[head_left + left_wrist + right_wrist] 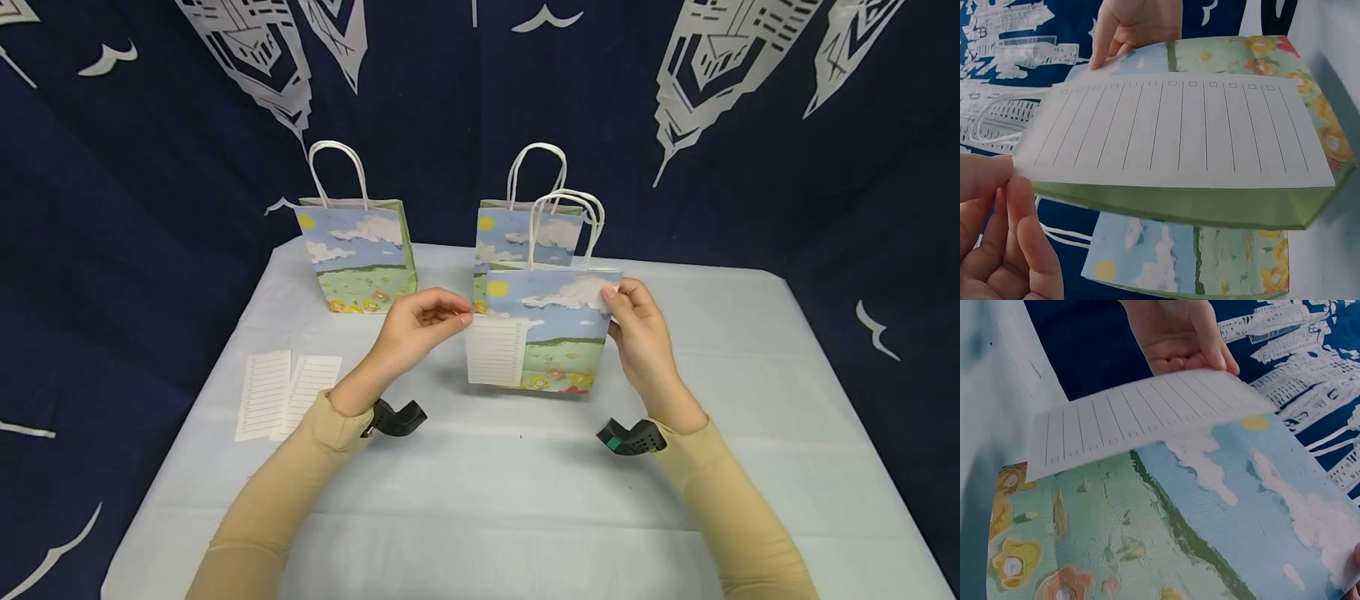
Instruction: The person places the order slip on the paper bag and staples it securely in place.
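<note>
My left hand (412, 329) pinches the upper left corner of a white lined checklist sheet (497, 354) between thumb and finger. The sheet overlaps the left front of a paper gift bag (566, 333) printed with sky, clouds and a flower meadow. In the left wrist view, a row of small boxes runs along one long side of the checklist sheet (1179, 134). My right hand (645, 342) grips the bag's upper right edge, thumb on the front and fingers hidden behind. White twisted handles (600, 217) stand up from the bag, which is held upright.
A matching gift bag (495, 237) stands just behind the held one, partly covered. Another matching bag (360, 258) stands at the back left. Two lined sheets (264, 396) lie overlapping at the left of the white table (525, 517). A dark blue patterned curtain (435, 108) hangs behind.
</note>
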A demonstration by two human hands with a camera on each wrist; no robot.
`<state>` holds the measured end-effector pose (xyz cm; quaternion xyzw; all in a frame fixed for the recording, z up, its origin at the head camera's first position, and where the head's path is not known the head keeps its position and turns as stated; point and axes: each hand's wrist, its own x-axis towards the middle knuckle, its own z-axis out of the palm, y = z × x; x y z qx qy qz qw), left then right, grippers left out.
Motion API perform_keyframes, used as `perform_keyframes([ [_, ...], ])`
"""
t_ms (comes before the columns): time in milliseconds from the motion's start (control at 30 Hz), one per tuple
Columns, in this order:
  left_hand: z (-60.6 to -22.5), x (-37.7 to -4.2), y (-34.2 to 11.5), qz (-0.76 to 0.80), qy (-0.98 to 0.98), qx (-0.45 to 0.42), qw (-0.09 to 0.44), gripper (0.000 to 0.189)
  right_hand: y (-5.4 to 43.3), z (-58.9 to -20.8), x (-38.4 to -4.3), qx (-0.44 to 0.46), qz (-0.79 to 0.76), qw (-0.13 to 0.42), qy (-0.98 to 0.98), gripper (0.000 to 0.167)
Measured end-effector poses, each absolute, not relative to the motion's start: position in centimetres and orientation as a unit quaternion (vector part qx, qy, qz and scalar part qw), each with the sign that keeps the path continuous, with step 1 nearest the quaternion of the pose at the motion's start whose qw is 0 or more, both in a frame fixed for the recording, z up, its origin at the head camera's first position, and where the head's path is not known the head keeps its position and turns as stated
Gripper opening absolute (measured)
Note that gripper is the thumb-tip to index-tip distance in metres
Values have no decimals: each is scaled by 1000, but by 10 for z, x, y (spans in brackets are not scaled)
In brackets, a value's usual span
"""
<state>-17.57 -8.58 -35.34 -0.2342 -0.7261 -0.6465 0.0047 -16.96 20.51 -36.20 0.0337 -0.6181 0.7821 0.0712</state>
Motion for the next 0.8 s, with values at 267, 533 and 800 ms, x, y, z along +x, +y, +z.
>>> perform_keyframes([
  [267, -351, -175, -78, -648, -726, -224, 51, 13, 189, -367, -160, 17, 781, 60, -622, 5],
  [533, -343, -168, -70, -640, -733, -208, 99, 10, 178, -375, -154, 10, 778, 60, -626, 4],
  [800, -324, -152, -61, -624, -736, -214, 150, 7, 171, -382, -152, 19, 775, 55, -629, 6],
])
